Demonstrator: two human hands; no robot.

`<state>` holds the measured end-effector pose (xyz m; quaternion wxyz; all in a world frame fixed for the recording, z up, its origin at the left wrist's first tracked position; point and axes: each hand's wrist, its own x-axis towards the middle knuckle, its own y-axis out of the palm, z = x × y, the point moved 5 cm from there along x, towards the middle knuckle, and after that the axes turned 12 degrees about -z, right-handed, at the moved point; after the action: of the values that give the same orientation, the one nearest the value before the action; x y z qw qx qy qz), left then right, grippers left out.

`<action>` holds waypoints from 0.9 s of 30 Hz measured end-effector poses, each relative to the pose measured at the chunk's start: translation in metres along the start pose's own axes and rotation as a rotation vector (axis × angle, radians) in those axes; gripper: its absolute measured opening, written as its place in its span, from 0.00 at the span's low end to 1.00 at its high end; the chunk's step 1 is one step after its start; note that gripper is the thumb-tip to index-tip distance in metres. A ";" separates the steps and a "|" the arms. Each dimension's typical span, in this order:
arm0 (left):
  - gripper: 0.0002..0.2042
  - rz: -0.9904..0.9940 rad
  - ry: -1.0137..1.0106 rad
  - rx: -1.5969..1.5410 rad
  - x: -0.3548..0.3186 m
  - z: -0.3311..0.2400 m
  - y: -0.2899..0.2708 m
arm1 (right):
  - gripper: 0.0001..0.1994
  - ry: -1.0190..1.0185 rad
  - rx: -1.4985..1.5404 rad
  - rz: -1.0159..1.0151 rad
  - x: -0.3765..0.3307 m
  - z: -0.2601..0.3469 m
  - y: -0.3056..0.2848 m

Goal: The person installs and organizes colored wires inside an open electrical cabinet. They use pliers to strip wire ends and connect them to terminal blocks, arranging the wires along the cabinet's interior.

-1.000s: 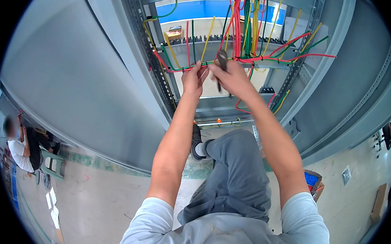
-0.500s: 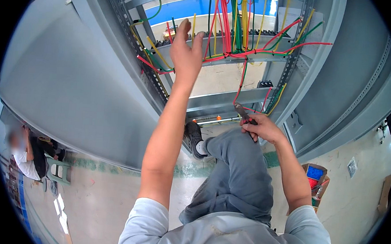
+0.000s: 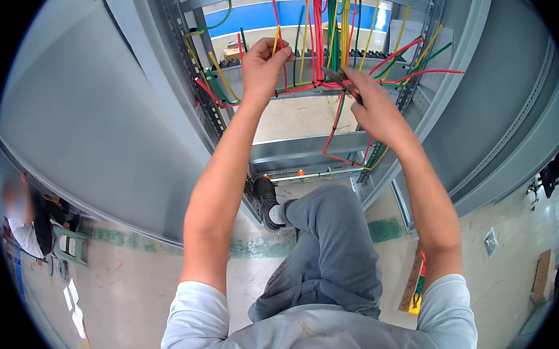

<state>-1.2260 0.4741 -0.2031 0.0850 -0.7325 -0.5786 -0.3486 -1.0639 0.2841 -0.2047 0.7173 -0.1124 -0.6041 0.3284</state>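
My left hand (image 3: 263, 69) is raised among the upright wires at the left of the frame, fingertips pinched round a red wire (image 3: 275, 9). A yellow wire (image 3: 276, 40) stands right by those fingers. My right hand (image 3: 374, 110) is closed on dark-jawed cutting pliers (image 3: 342, 82), whose tip points left, in front of the thick red wire bundle (image 3: 317, 37). Green wires (image 3: 330, 44) and yellow wires (image 3: 345, 32) run down beside that bundle. Black ties bind the wires along a crossbar. My right palm hides part of the plier handles.
Grey cabinet panels (image 3: 87, 101) flank the wired frame on both sides. Slotted metal rails (image 3: 418, 62) run up its sides. A cardboard box (image 3: 410, 279) with coloured items sits on the floor by my right elbow. Another person (image 3: 27, 224) sits by a green stool (image 3: 70, 246) at far left.
My right hand has lifted the pliers from beside my knee up to the wire bundle. My left hand, previously spread, has closed its fingertips on the red wire.
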 end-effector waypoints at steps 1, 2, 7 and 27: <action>0.08 0.005 -0.015 -0.032 0.000 -0.001 -0.002 | 0.33 -0.007 -0.030 0.017 0.014 0.006 0.000; 0.08 0.004 -0.030 -0.061 -0.001 -0.002 -0.006 | 0.33 -0.017 -0.056 0.039 0.029 0.017 0.002; 0.11 0.040 -0.030 -0.205 0.003 0.000 -0.012 | 0.35 -0.105 -0.178 -0.001 0.082 0.029 0.018; 0.16 0.090 -0.032 -0.217 0.006 -0.010 -0.012 | 0.29 -0.211 -0.310 0.007 0.114 0.048 0.023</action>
<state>-1.2409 0.4773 -0.1953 0.0114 -0.7681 -0.5053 -0.3932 -1.1112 0.3600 -0.1151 0.6230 -0.1887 -0.7190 0.2437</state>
